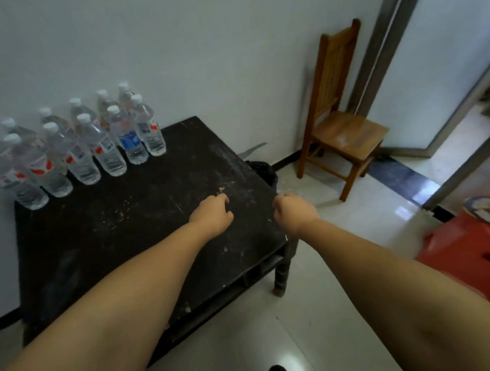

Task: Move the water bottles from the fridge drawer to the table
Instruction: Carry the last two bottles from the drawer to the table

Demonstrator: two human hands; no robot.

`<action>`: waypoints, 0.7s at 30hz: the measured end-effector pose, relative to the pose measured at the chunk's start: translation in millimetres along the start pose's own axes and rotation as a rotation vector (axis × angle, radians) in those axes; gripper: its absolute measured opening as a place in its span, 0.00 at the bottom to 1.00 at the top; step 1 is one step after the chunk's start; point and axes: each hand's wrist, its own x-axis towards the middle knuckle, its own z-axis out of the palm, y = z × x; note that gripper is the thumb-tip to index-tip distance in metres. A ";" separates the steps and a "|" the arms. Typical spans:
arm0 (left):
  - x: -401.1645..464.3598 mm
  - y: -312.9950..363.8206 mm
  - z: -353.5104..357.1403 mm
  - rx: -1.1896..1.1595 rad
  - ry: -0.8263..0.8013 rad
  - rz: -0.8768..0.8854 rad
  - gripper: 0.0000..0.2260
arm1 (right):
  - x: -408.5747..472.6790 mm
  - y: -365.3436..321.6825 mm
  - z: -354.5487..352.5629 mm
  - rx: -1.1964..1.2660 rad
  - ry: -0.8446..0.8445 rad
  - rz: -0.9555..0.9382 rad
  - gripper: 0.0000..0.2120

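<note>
The water bottles point(66, 145) stand upright in two rows along the back edge of the table point(138, 213), against the wall. The left hand point(212, 215) and right hand point(294, 213) hover empty, fingers loosely curled. Judged next step: return to the fridge drawer, not in view; place further bottles in front, clear of the rows.
</note>
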 end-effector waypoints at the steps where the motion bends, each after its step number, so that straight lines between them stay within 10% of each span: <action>1: -3.6 8.4 0.1 -0.001 -0.004 0.039 0.19 | -10.4 6.2 -4.1 0.010 0.020 0.035 0.12; 21: -189.8 158.0 99.3 -0.070 -0.333 0.581 0.16 | -329.4 110.5 42.6 0.240 0.232 0.725 0.15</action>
